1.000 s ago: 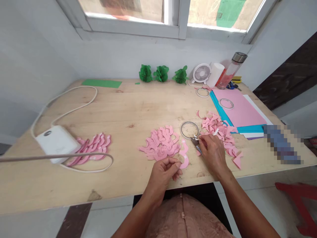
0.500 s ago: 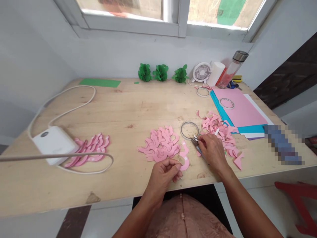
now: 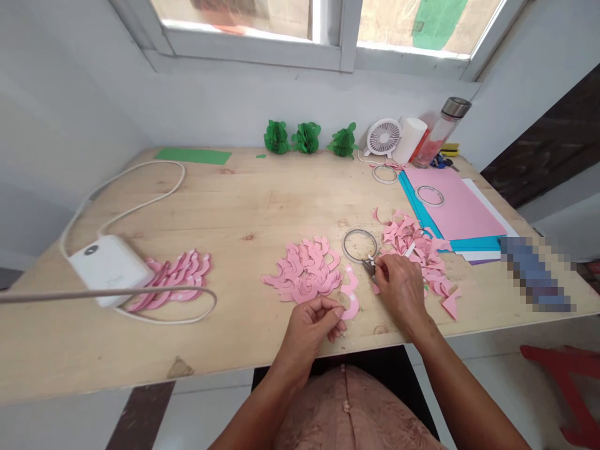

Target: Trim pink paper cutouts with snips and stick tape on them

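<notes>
My left hand [image 3: 316, 320] pinches the lower end of a curved pink paper piece [image 3: 349, 305] with white patches on it, near the table's front edge. My right hand [image 3: 398, 284] is closed on small dark scissors [image 3: 369, 267], their blades pointing up and left; a tiny white bit shows at the tips. Just above the blades lies a ring of tape [image 3: 359, 245]. A heap of curved pink pieces [image 3: 304, 269] is left of the held piece, and pink scraps [image 3: 412, 240] spread beyond and right of my right hand.
At the left, a white power bank [image 3: 112, 269] with a cable lies beside more pink strips [image 3: 180, 278]. Green paper shapes [image 3: 307, 137], a small fan [image 3: 383, 137] and a bottle [image 3: 438, 134] line the back. Coloured sheets [image 3: 473, 206] lie at the right.
My right hand has turned slightly, and less of the scissors shows beneath it. My left hand stays nearly in place with the pink piece. The view has shifted a little.
</notes>
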`<state>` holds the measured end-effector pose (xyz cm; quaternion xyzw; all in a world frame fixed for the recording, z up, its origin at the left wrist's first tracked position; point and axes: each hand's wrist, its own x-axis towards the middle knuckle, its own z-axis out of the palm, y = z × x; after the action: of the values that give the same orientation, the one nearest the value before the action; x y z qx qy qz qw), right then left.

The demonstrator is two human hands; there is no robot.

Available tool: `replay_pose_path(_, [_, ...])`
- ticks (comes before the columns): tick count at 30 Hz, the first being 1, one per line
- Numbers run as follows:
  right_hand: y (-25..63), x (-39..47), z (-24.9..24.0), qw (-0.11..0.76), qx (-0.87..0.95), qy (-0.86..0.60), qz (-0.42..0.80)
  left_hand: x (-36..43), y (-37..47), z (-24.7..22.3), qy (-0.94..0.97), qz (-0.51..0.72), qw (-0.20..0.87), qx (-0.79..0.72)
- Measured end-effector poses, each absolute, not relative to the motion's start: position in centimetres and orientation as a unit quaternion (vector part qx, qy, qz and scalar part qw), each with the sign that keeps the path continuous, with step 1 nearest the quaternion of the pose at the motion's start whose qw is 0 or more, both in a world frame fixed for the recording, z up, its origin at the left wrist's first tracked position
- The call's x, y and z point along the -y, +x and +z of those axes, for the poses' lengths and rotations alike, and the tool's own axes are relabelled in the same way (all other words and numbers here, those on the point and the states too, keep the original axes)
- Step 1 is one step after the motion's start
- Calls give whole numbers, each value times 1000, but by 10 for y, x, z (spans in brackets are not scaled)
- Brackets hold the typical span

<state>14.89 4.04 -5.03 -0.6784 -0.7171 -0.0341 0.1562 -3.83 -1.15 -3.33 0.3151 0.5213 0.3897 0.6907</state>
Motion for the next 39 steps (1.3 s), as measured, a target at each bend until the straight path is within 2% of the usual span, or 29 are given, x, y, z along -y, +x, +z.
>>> replay_pose_path(11, [149, -36, -47, 163, 706, -688, -37, 12, -38, -33, 305, 397, 694, -517])
replay_pose_path(25, [148, -23, -58, 278, 687, -668, -63, 12, -37, -33, 303, 405, 691, -516])
replay_pose_path(28, [146, -18, -50, 327, 670, -667, 22, 12, -37, -35, 292, 417, 691, -514])
replay_pose_path(34, [138, -3, -34, 400, 546, -642, 359, 10, -34, -33, 274, 432, 689, -513])
replay_pose_path(39, [130, 6, -29, 430, 483, -604, 465, 8, -33, -28, 306, 440, 673, -510])
